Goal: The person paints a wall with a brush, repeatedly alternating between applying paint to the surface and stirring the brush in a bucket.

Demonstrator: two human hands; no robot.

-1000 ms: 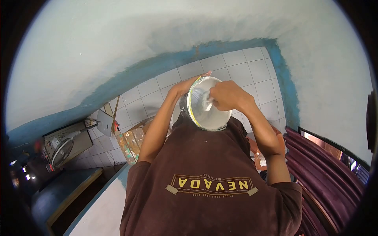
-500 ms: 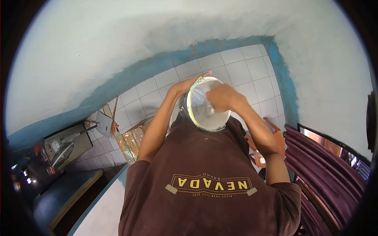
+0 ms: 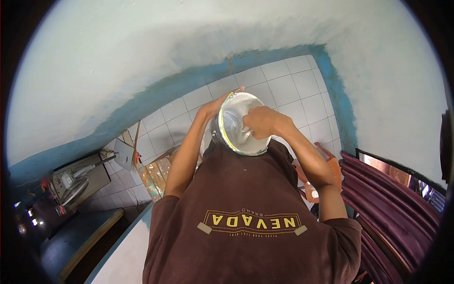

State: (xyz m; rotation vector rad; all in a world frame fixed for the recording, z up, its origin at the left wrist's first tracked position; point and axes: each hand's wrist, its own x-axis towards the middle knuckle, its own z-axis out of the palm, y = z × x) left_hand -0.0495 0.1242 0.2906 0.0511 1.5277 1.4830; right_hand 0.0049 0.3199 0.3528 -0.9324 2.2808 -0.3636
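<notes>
A paint bucket (image 3: 215, 131) with a dark outer side and a paint-smeared rim leans against my front, its mouth tilted up toward me. My left hand (image 3: 214, 106) is wrapped round its far left side, fingers partly hidden behind it. Inside lies pale, wet-looking paint (image 3: 232, 122) with swirl marks. My right hand (image 3: 263, 121) reaches into the bucket's mouth with its fingers curled closed. Something whitish shows just under those fingers, too covered in paint to name.
White floor tiles (image 3: 302, 85) lie beyond the bucket, bordered by a wall with a blue lower band (image 3: 338, 85). A paint-spotted wooden bench (image 3: 158, 176) stands at left, an orange-brown chair (image 3: 333, 168) at right. Purple curtains (image 3: 383, 199) hang at far right.
My right hand has moved slightly left and down inside the bucket, showing more of the swirled paint. The bucket and my left hand have shifted a little to the left.
</notes>
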